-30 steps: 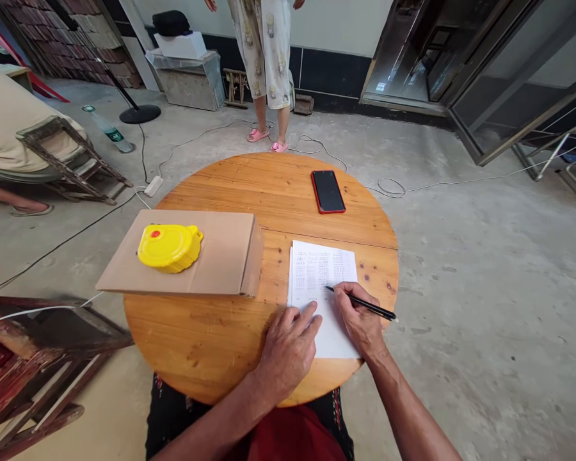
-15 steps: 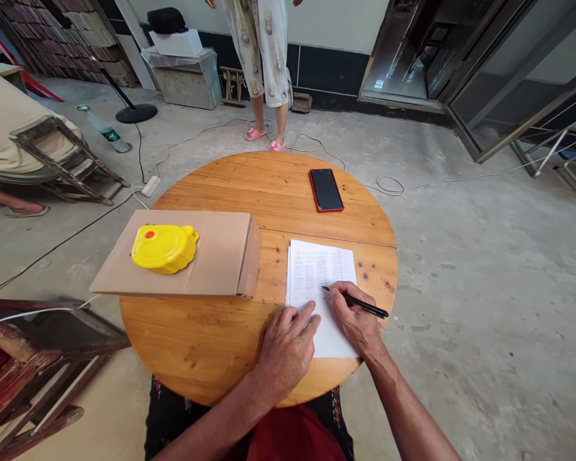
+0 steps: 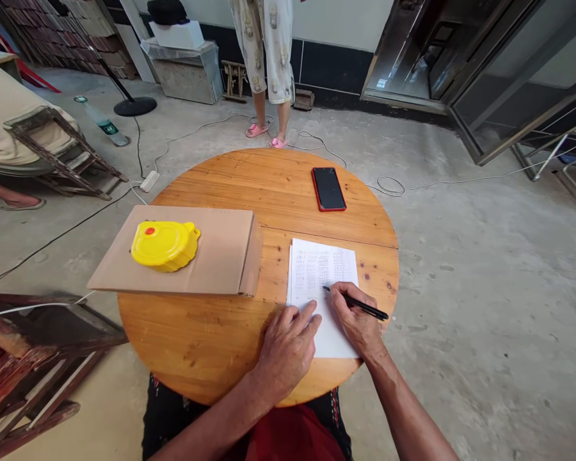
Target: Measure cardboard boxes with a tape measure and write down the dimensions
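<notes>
White sheets of paper (image 3: 324, 262) with columns of small handwriting lie on a round wooden table (image 3: 206, 333). My right hand (image 3: 358, 317) grips a black pen (image 3: 367, 307), its tip touching the top sheet just below the written lines. Flat across the paper's lower left edge and the tabletop rests my left hand (image 3: 290, 349), fingers spread and holding nothing. The written characters are too small to read.
Left on the table is a cardboard box (image 3: 221, 250) with a yellow tape-measure-shaped case (image 3: 166, 246) on top. A red-cased phone (image 3: 329, 189) lies at the far side. Beyond stands a person in patterned trousers (image 3: 271, 51). A wooden chair (image 3: 38, 365) is at left.
The view has shifted very slightly. Both hands stay nearly where they were, the pen still at the paper.
</notes>
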